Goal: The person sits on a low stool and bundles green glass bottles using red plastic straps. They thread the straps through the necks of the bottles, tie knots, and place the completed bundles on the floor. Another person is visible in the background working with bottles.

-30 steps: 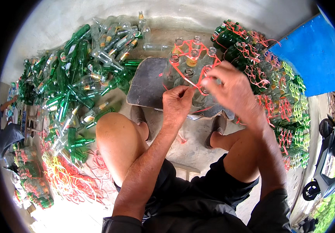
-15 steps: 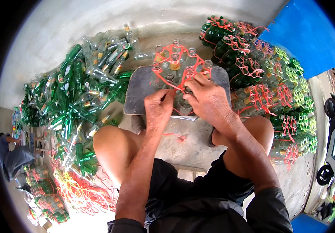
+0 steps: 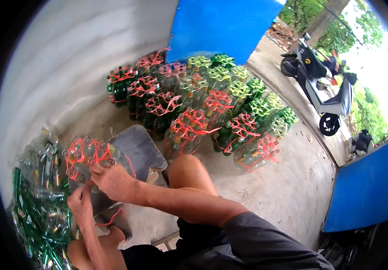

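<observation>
A bundle of colourless glass bottles [image 3: 121, 157] stands upright on a dark stool-like board [image 3: 142, 146]. Red plastic strap [image 3: 95, 158] is woven round and between the bottle necks. At the near side of the bundle, my left hand [image 3: 81, 204] is closed, thumb and finger pinching the strap low by the bottles. My right hand [image 3: 115, 182] is also closed, its fingers bent over the strap beside a near bottle neck. The fingertips partly hide the strap there. A loose red strap piece [image 3: 113, 218] lies below the board, near my knee.
Loose green and colourless bottles [image 3: 45, 198] are heaped at the left. Strapped bottle bundles [image 3: 216, 105], tied in red or yellow-green, stand in rows beyond the board. A blue panel [image 3: 221, 31] rises behind them; a scooter [image 3: 322, 85] is parked outside at the right.
The view has swung to the right, so the bundle and both hands now appear at the lower left. Both hands stay at the strap on the bundle's near side.
</observation>
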Demonstrator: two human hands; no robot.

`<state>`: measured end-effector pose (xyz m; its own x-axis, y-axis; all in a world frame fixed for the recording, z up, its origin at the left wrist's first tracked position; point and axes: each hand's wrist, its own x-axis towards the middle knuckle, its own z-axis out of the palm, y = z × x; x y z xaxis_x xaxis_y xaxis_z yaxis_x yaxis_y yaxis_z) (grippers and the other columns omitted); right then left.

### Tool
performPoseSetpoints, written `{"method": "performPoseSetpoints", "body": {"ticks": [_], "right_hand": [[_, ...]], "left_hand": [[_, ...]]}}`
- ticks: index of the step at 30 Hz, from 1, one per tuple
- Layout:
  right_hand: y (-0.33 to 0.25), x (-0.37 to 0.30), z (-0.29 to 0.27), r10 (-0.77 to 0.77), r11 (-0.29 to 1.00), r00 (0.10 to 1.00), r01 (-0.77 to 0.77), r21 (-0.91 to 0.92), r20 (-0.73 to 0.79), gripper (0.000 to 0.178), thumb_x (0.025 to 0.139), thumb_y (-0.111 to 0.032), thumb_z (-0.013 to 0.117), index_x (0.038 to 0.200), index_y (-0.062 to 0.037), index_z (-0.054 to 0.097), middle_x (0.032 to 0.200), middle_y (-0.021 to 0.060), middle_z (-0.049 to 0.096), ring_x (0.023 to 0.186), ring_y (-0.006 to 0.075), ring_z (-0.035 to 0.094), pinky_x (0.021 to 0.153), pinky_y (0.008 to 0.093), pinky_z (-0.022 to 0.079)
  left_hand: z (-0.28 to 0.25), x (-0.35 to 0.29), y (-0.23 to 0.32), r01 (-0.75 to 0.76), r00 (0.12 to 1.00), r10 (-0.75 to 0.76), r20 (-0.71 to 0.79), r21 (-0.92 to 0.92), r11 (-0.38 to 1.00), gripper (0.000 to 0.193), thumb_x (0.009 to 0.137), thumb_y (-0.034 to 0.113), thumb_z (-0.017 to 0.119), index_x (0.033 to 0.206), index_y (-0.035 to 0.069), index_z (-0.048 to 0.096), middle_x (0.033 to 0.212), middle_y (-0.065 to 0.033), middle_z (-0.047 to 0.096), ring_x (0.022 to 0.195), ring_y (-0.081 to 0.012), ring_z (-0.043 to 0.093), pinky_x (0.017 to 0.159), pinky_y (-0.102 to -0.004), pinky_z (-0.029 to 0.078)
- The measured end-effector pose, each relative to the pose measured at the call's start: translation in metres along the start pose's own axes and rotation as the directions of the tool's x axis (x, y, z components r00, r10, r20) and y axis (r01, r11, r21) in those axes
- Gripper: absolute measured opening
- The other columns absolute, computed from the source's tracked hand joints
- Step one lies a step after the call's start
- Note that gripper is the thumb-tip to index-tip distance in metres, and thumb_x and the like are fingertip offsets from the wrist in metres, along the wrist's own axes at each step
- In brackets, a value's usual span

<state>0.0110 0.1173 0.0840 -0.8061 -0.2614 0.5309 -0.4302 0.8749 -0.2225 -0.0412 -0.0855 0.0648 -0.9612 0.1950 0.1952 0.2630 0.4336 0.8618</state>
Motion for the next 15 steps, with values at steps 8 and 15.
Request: {"method": "performPoseSetpoints", "body": {"ticks": [8, 15], "right_hand": [[-0.008, 0.0, 0.009, 0.052, 0.998, 0.999, -0.053, -0.023, -0.013, 0.031, 0.073, -0.015, 0.073, 0.102, -0.0043, 0.068, 0.117, 0.0116, 0.06, 0.094, 0.0254, 0.068, 0.07, 0.0363, 0.057], [-0.003, -0.001, 0.007, 0.078, 0.989, 0.995, -0.085, 0.119, 0.063, 0.037, 0.068, -0.007, 0.076, 0.104, -0.0024, 0.067, 0.121, 0.0155, 0.062, 0.101, 0.0301, 0.069, 0.077, 0.0408, 0.06]], "left_hand": [[-0.026, 0.016, 0.024, 0.007, 0.983, -0.022, 0.185, 0.082, 0.997, 0.028, 0.091, 0.002, 0.063, 0.068, -0.003, 0.047, 0.062, 0.0041, 0.036, 0.061, -0.0049, 0.033, 0.051, -0.0325, 0.025], [-0.038, 0.041, 0.075, -0.025, 0.928, -0.055, 0.369, 0.211, 0.977, 0.016, 0.083, 0.002, 0.062, 0.07, -0.009, 0.062, 0.058, -0.0009, 0.053, 0.058, -0.0058, 0.047, 0.051, -0.0315, 0.036]]}}
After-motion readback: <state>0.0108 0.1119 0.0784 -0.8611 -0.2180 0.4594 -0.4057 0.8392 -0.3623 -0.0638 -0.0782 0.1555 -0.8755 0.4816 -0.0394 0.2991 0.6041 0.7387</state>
